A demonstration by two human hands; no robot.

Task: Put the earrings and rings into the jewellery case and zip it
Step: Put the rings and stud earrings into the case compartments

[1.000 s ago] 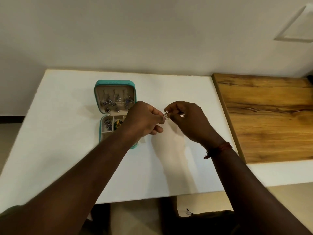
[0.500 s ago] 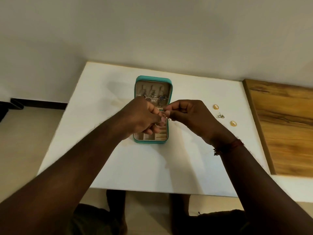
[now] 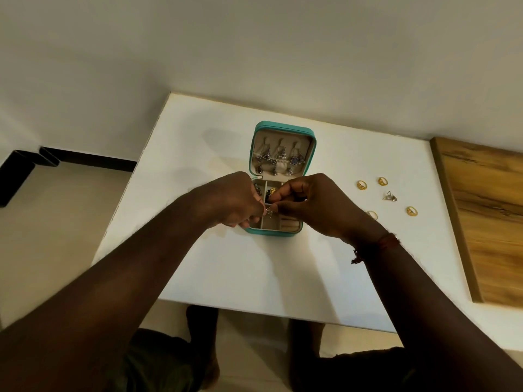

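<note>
**Head camera: two hands pinch a tiny earring over the open case**

Both hands meet just above the bottom half of the teal zip-up jewellery case [image 3: 284, 128], which lies open in the middle of the white table [image 3: 254, 273]. The left hand [image 3: 235, 202] has its fingers curled in, and its fingertips pinch one side of a small silver earring [image 3: 268, 213]. The right hand [image 3: 317, 205] pinches the other side with thumb and finger. The earring is too small to tell if they are fitting its back piece or just turning it. A red thread band [image 3: 387, 241] sits on the right wrist.

Inside the lid, dangly silver earrings [image 3: 278, 159] hang in rows. The little boxes in the bottom half hold a few more pieces, partly hidden by the hands.

Some things are not packed yet. Three gold rings [image 3: 362, 185], a pale ring [image 3: 372, 215] near the right wrist and a silver triangle-shaped earring [image 3: 390, 196] lie on the table to the right of the case, apart from it. A brown wooden board [image 3: 486, 222] lies past them.

What could go wrong? The earring is tiny and held only by fingertips, so a slip could drop it. If it falls outside the case, it may bounce off the table to the floor. The right arm is close to the pale ring and could knock it away. At zipping time, a dangly earring that sticks out could catch in the zip
</note>
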